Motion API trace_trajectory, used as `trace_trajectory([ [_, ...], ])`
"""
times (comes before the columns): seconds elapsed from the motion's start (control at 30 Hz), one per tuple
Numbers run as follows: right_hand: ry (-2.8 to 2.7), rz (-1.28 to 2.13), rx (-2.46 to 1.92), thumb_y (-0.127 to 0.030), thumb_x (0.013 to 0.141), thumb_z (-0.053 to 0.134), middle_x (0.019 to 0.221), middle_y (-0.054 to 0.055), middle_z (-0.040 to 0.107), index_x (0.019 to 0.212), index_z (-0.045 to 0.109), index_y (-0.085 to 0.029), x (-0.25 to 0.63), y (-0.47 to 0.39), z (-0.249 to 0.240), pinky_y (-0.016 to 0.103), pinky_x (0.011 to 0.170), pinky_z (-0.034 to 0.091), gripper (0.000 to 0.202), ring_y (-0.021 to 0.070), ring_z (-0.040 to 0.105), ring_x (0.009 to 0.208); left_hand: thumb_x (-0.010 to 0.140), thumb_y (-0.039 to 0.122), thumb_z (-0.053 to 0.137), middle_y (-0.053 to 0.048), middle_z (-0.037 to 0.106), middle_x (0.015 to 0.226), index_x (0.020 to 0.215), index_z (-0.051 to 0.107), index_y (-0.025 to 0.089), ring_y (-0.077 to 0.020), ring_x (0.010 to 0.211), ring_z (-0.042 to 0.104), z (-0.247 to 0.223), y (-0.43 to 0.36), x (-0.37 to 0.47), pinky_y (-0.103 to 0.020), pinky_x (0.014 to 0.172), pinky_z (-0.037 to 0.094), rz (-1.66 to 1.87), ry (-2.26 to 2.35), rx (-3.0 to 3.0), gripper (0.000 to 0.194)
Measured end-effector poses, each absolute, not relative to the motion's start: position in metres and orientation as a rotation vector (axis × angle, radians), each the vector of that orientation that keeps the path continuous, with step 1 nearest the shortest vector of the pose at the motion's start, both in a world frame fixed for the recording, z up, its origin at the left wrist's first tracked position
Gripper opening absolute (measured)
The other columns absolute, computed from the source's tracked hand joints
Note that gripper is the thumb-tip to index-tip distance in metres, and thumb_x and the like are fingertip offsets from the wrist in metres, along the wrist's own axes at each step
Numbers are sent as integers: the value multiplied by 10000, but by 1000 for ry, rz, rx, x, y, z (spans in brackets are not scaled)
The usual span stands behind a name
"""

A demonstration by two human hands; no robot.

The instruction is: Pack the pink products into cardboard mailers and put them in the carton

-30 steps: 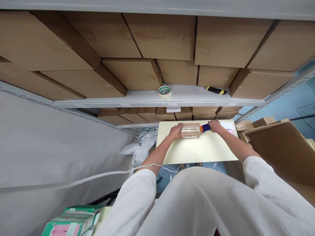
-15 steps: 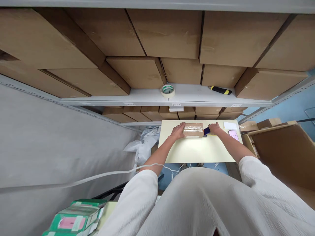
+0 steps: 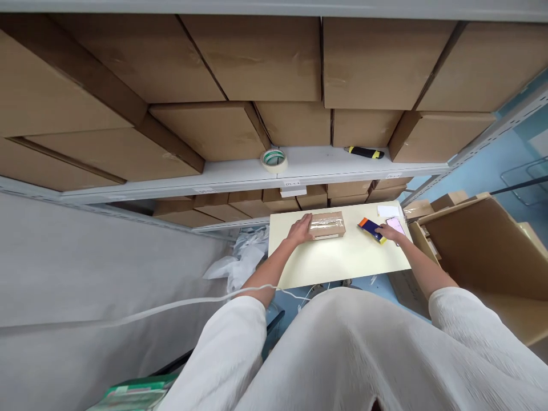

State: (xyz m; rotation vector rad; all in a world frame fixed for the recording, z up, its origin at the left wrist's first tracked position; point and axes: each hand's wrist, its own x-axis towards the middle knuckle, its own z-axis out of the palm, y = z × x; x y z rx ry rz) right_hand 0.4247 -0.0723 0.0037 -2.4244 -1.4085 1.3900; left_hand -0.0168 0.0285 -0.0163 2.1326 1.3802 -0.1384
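Note:
A small taped cardboard box (image 3: 326, 225) lies on the pale yellow board (image 3: 334, 262). My left hand (image 3: 300, 229) rests against the box's left end, its fingers over the edge. To the right of the box, my right hand (image 3: 386, 231) grips a flat dark blue packet (image 3: 371, 229) with orange and yellow ends. Just beside that hand lies a phone (image 3: 395, 225) with a pink screen, partly covered by the hand. A white card (image 3: 387, 210) is behind the phone.
Large cardboard boxes (image 3: 274, 63) fill the shelf ahead. On its edge are a tape roll (image 3: 274, 161) and a black-yellow cutter (image 3: 365, 152). An open carton (image 3: 488, 245) stands right of the board, plastic bags (image 3: 244, 257) left. A white cable (image 3: 180, 303) crosses my left arm.
My right hand has drawn the blue packet away from the box to the right, showing more of it. My left hand stays at the box. The view has shifted to the right.

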Motion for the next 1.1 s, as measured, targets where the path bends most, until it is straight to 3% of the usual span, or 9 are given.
trace_trajectory([
  [0.13, -1808, 987, -2584, -372, 1046, 472, 1373, 192, 702, 1436, 578, -143, 405, -99, -7, 452, 1035, 465, 464, 339, 643, 1232, 793, 439, 876, -103, 186, 1848, 1763, 139, 283, -374, 1654, 328, -15, 28, -16, -432, 1318, 336, -147, 1386, 2144, 1229],
  [0.27, -1997, 703, -2643, -336, 1068, 414, 1459, 223, 632, 1480, 540, -140, 385, -122, -20, 483, 1083, 427, 474, 361, 564, 1355, 799, 449, 865, -96, 172, 1850, 1766, 124, 289, -375, 1663, 311, -16, 26, -15, -427, 1323, 334, -159, 1394, 2135, 1229],
  [0.57, -1989, 803, -2727, -262, 1033, 497, 1350, 163, 669, 1416, 576, -197, 364, -135, -35, 401, 982, 446, 396, 303, 660, 1194, 846, 438, 824, -103, 139, 1855, 1765, 161, 264, -337, 1693, 239, -16, 20, -18, -418, 1354, 265, -113, 1344, 2154, 1147],
  [0.77, -2007, 649, -2721, -379, 1087, 442, 1386, 180, 647, 1437, 602, -218, 357, -138, -27, 401, 952, 467, 417, 325, 614, 1248, 914, 418, 737, -114, 97, 1860, 1757, 209, 251, -367, 1689, 235, -11, 10, -19, -484, 1358, 244, -116, 1357, 2171, 1009],
  [0.93, -2100, 399, -2505, -329, 1120, 326, 1395, 196, 639, 1417, 633, -173, 325, -118, -3, 403, 1041, 437, 455, 331, 582, 1254, 984, 428, 636, -138, 89, 1857, 1741, 261, 249, -362, 1721, 62, -6, -6, -14, -607, 1373, 71, -69, 1340, 2276, 864],
  [1.1, -2415, 411, -2026, -396, 1134, 322, 1641, 173, 515, 1566, 564, -186, 251, -79, 16, 435, 1182, 380, 538, 338, 483, 1439, 1023, 404, 550, -133, 145, 1850, 1772, 181, 254, -343, 1722, 80, -5, -19, -5, -610, 1377, 30, -61, 1196, 2350, 848],
])
